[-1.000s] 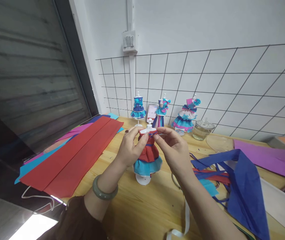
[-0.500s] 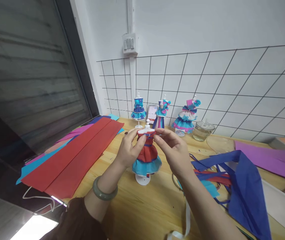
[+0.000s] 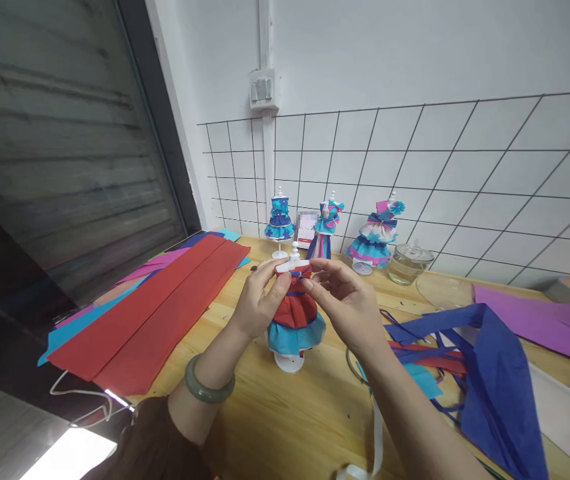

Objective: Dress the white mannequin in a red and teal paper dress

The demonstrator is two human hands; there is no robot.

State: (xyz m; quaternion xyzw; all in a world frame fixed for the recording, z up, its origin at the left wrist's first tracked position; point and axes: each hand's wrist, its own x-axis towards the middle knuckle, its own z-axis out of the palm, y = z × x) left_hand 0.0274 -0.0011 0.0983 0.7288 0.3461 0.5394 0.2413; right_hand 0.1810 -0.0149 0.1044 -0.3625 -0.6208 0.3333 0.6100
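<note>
A small white dress-form mannequin [image 3: 294, 256] stands upright on the table in front of me, on a round base. It wears a miniature dress [image 3: 295, 309] with a red bodice and red overskirt, a blue waistband and a turquoise lower skirt. At the chest sits a small red bow [image 3: 301, 273] with a blue centre. My left hand [image 3: 261, 300] pinches the bodice's left top edge between thumb and fingers. From the right, my right hand [image 3: 349, 303] has its thumb and fingertips closed at the bow's right end. The fingers partly cover the bodice's sides.
Behind stand three dressed mannequins, one in blue [image 3: 279, 220], beside a phone [image 3: 307, 229] and a glass cup [image 3: 409, 263]. Red fabric sheets [image 3: 165, 313] lie left. Blue fabric [image 3: 497, 373], scraps and a white ribbon [image 3: 377, 433] lie right. A wire grid [image 3: 415, 180] lines the wall.
My right thumb has moved slightly left and down over the bow, whose right side now sits flatter on the bodice. My left hand keeps its hold. The camera view has shifted slightly.
</note>
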